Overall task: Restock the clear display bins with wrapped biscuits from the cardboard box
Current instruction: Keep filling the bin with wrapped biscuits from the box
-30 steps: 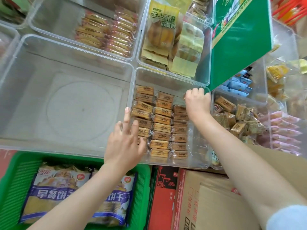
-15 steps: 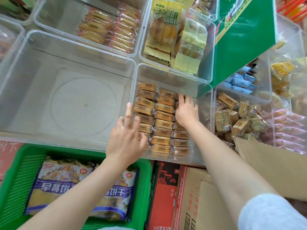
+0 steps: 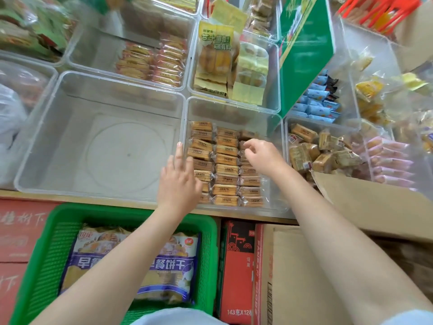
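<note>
Three neat rows of brown wrapped biscuits (image 3: 226, 160) fill a clear display bin (image 3: 234, 109) at the shelf's front edge. My left hand (image 3: 179, 181) rests open on the bin's left wall, fingers straight, index finger along the rim. My right hand (image 3: 262, 156) hovers over the right-hand row, fingers loosely curled above the packets; I cannot tell whether it holds any packet. The open cardboard box (image 3: 351, 231) stands at the lower right, its flap raised beside the bin.
A large clear bin (image 3: 46, 141) with nothing in it sits left of the biscuit bin. Other bins behind and to the right hold assorted snacks. A green basket (image 3: 46, 242) with bagged biscuits and a red carton (image 3: 236, 266) stand below the shelf. A green box (image 3: 304, 55) leans at the upper right.
My right hand drew back from the bin's far right corner to the middle of the right-hand row and lifted slightly. My left hand stayed on the left wall.
</note>
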`<state>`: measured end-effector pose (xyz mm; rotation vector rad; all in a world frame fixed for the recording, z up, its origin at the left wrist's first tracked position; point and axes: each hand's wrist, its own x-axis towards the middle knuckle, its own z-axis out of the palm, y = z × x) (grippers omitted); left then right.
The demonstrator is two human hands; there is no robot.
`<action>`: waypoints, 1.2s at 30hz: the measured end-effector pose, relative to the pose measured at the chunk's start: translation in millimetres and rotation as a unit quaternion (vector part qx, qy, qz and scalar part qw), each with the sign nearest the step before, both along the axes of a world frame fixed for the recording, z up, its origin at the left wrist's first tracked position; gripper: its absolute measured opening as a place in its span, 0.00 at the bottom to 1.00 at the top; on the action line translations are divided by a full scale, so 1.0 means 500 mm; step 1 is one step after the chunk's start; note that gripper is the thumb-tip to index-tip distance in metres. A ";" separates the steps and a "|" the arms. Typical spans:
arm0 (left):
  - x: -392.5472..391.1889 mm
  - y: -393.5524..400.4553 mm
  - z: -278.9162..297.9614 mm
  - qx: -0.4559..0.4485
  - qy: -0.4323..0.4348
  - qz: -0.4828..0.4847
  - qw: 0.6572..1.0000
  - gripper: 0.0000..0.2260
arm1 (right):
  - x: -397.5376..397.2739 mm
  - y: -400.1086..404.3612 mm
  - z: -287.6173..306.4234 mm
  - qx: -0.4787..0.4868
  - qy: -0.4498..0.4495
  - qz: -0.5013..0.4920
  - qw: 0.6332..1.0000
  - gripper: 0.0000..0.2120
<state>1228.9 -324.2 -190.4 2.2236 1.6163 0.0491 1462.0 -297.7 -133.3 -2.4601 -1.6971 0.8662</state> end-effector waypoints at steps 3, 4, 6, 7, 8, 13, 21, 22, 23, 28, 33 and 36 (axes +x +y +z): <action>0.023 -0.050 0.046 0.025 -0.050 -0.009 0.998 0.25 | -0.019 -0.125 0.109 0.128 0.094 -0.015 0.987 0.12; 0.040 -0.082 0.075 0.030 -0.096 -0.032 0.994 0.24 | -0.020 -0.178 0.143 0.174 0.105 -0.019 0.979 0.12; 0.082 -0.167 0.140 0.015 -0.182 -0.101 0.978 0.21 | -0.011 -0.295 0.205 0.270 0.094 -0.035 0.958 0.11; 0.103 -0.216 0.167 0.001 -0.216 -0.136 0.967 0.20 | 0.000 -0.356 0.230 0.314 0.079 -0.049 0.945 0.10; 0.124 -0.265 0.191 -0.012 -0.244 -0.167 0.955 0.19 | 0.015 -0.417 0.251 0.348 0.060 -0.069 0.933 0.10; 0.219 -0.481 0.238 -0.024 -0.305 -0.304 0.902 0.19 | 0.142 -0.697 0.262 0.306 0.000 -0.249 0.919 0.10; 0.285 -0.581 0.222 0.037 -0.243 -0.353 0.903 0.19 | 0.198 -0.926 0.183 -0.199 0.007 -0.124 0.972 0.27; 0.284 -0.580 0.223 0.039 -0.243 -0.351 0.903 0.19 | 0.198 -0.930 0.174 -0.209 -0.009 -0.095 0.973 0.28; 0.282 -0.579 0.225 0.041 -0.243 -0.348 0.904 0.18 | 0.197 -0.932 0.171 -0.204 -0.020 -0.077 0.976 0.28; 0.281 -0.585 0.254 -0.005 -0.238 -0.318 0.918 0.20 | 0.196 -0.913 0.232 -0.013 0.149 -0.168 0.974 0.12; 0.272 -0.555 0.335 -0.119 -0.372 -0.238 0.889 0.26 | 0.146 -0.835 0.335 0.078 0.247 -0.103 0.960 0.12; 0.238 -0.487 0.364 -0.133 -0.397 -0.248 0.873 0.23 | 0.100 -0.755 0.359 0.096 0.223 -0.046 0.969 0.08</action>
